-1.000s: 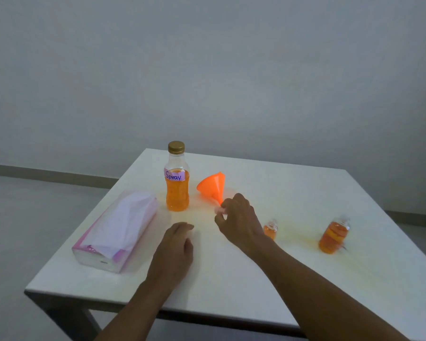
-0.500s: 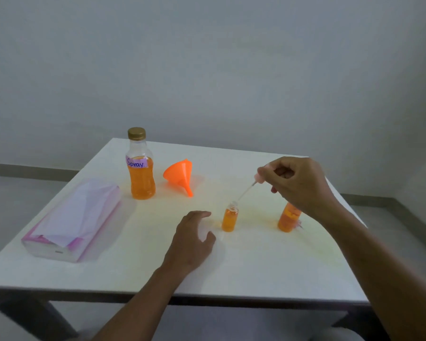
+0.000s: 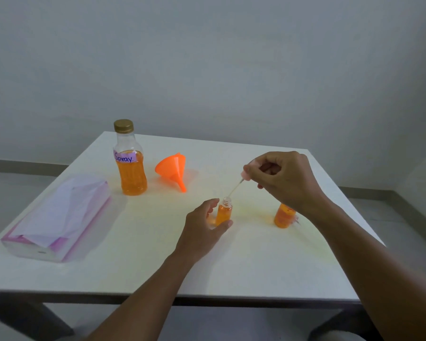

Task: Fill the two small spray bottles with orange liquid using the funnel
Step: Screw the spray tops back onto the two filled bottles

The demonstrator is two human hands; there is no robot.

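Observation:
A small spray bottle holding orange liquid stands open-necked at the table's middle. My left hand curls around it, thumb and fingers on its sides. My right hand pinches the pink spray head above and to the right, and its thin tube slants down into the bottle's neck. The second small bottle, also orange, stands to the right, partly hidden behind my right wrist. An orange funnel lies on its side further back. Beside it stands a gold-capped bottle labelled "Spray", about two thirds full.
A tissue pack in clear and pink wrap lies at the left of the white table. A grey wall rises behind the table, and floor shows on both sides.
My right hand lowered the spray head's tube tip into the small bottle's neck. My left hand moved from flat on the table to grip that bottle.

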